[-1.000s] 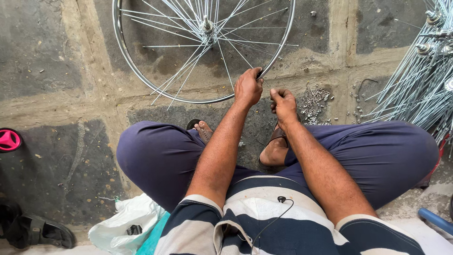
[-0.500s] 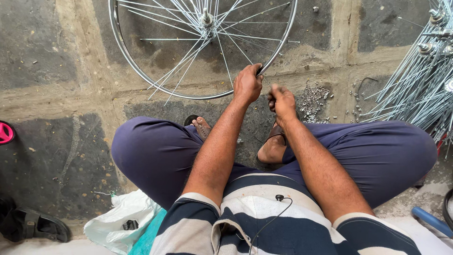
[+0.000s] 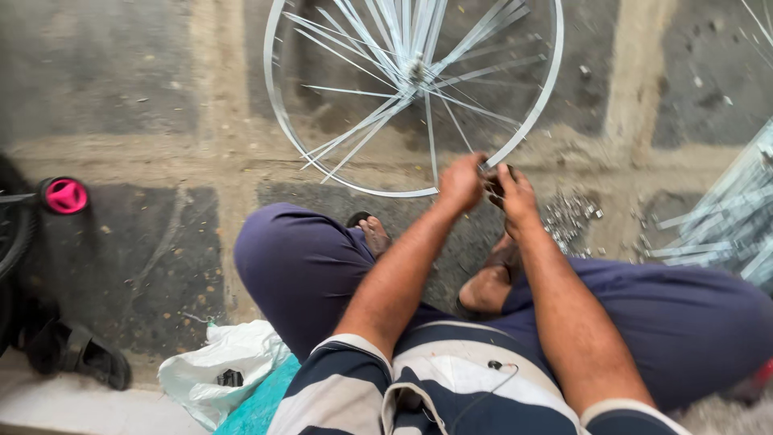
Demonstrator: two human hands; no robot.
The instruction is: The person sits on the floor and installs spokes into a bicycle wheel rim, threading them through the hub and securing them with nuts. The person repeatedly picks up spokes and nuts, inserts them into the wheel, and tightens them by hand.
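Note:
A silver bicycle wheel rim (image 3: 278, 121) with loose spokes lies flat on the stone floor ahead of my crossed legs. Its hub (image 3: 416, 68) sits near the top of the view. My left hand (image 3: 460, 182) is closed at the rim's near right edge, gripping a spoke end there. Right beside it, my right hand (image 3: 514, 196) is closed on a small dark tool at the same spot on the rim. The fingertips of both hands hide the exact contact point.
A heap of small metal nipples (image 3: 568, 217) lies right of my hands. A bundle of spokes (image 3: 725, 221) fills the right edge. A white plastic bag (image 3: 217, 374), a dark sandal (image 3: 80, 354) and a pink-capped wheel (image 3: 64, 196) are on the left.
The view has shifted right, so the wheel and my hands sit further right in frame. Both hands stay at the same spot on the rim.

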